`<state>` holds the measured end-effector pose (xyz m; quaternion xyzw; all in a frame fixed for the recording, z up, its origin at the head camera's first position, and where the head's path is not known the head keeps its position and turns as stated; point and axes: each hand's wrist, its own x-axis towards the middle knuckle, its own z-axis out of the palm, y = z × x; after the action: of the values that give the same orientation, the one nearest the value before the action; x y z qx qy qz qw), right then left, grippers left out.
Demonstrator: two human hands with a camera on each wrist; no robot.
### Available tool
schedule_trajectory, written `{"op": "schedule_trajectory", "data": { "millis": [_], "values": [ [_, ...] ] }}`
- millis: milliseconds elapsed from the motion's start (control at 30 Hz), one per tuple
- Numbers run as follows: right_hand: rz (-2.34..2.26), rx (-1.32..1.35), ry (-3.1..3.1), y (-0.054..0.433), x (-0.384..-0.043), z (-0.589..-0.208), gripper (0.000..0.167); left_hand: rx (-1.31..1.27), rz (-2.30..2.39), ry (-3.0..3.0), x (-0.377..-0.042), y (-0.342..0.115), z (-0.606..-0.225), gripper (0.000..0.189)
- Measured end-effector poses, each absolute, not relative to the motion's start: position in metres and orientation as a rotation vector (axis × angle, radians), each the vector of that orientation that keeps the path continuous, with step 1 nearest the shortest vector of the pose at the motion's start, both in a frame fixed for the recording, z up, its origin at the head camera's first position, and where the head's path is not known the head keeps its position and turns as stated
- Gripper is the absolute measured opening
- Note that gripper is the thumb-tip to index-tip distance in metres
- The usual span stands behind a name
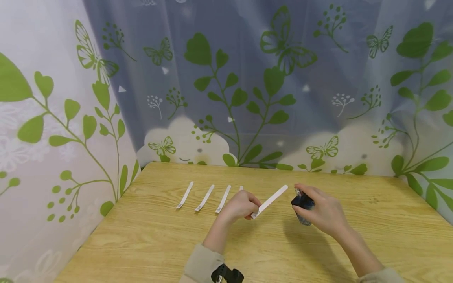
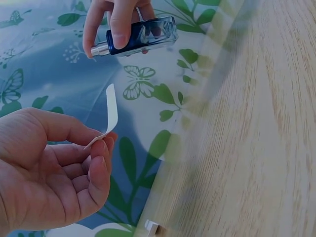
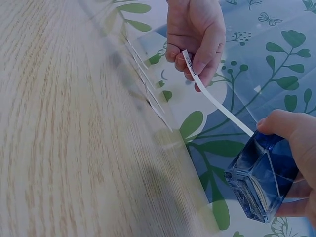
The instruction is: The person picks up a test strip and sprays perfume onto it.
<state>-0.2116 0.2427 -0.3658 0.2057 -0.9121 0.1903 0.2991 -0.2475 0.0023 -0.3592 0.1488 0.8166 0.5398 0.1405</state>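
My left hand (image 1: 238, 206) pinches a white paper test strip (image 1: 272, 199) near its printed end, between thumb and fingers. The strip slants up toward the right and bends near the grip, as the left wrist view shows. In my right hand (image 1: 325, 210) is a dark blue glass perfume bottle (image 1: 303, 204), gripped round its body above the table. A fingertip lies on the silver spray top (image 2: 100, 48), which points toward the strip. The bottle's thick clear base (image 3: 249, 195) shows in the right wrist view.
Several more white strips (image 1: 205, 198) lie in a row on the wooden table (image 1: 141, 236), left of the hands; the left hand partly hides one. A patterned curtain (image 1: 233, 78) hangs behind the table and along its left side. A black band (image 1: 226, 273) circles the left sleeve.
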Motion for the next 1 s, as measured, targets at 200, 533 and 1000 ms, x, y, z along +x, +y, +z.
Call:
{"op": "schedule_trajectory", "data": {
  "millis": [200, 533, 1000],
  "values": [
    [0.506, 0.559, -2.41, 0.2433, -0.2123, -0.3651, 0.057, 0.42, 1.543, 2.381, -0.2491, 0.0037, -0.3593, 0.018],
    [0.492, 0.564, -2.396, 0.2444, -0.2128, -0.3677, 0.056, 0.425, 1.534, 2.383, -0.2486, 0.0041, -0.3621, 0.018],
    [0.487, 0.557, -2.376, 0.2455, -0.2133, -0.3702, 0.056, 0.428, 1.518, 2.401, -0.2495, 0.0039, -0.364, 0.017]
  ]
}}
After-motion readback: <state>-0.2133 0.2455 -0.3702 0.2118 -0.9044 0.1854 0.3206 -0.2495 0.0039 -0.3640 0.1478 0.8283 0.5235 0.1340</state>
